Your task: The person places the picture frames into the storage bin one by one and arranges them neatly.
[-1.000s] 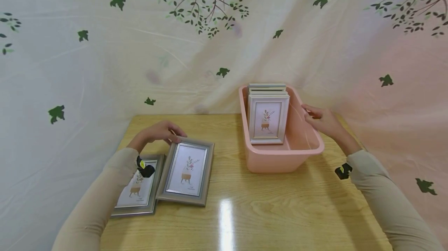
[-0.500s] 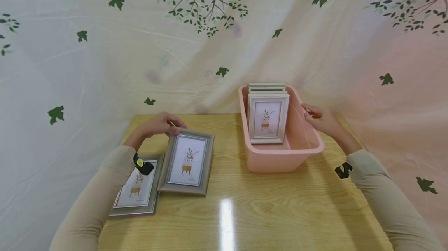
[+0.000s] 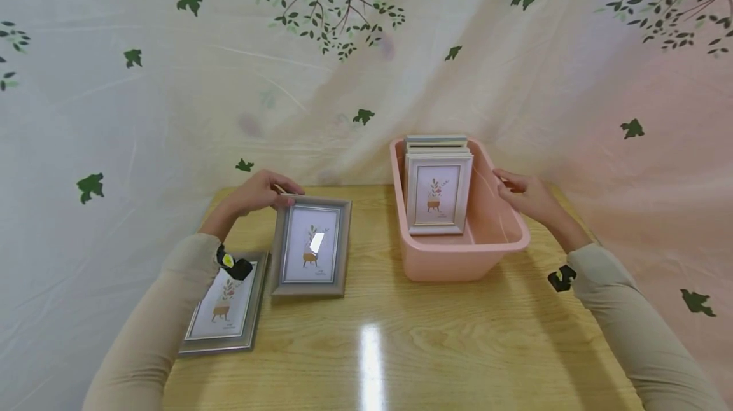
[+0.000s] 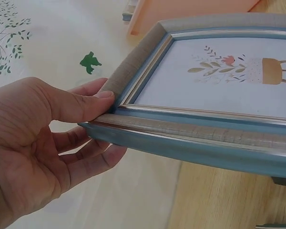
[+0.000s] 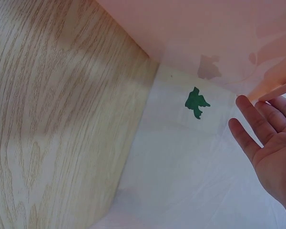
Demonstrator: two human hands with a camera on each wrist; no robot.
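A grey-brown picture frame (image 3: 298,233) with a potted-flower print is tilted up off the table. My left hand (image 3: 260,193) pinches its upper left corner. In the left wrist view the thumb (image 4: 97,100) lies over that corner, and fingers curl beneath. Another matching picture frame (image 3: 223,309) lies flat at the left, partly covered by the sleeve. My right hand (image 3: 529,198) holds the right rim of a pink plastic basin (image 3: 446,264). In the right wrist view its lower fingers hang loosely beside the basin's outer wall. Nearest in the basin stands a white picture frame (image 3: 438,229).
Several more frames (image 3: 436,141) stand upright behind the white one, along the basin's left side. Wood-grain table (image 3: 458,341) runs beneath everything. A pale curtain (image 3: 321,112) printed with leaves and green birds hangs just behind the table's far edge.
My left hand has moved away from me, carrying the grey-brown frame, which now stands more upright and apart from the flat one. My right hand and the basin have stayed put.
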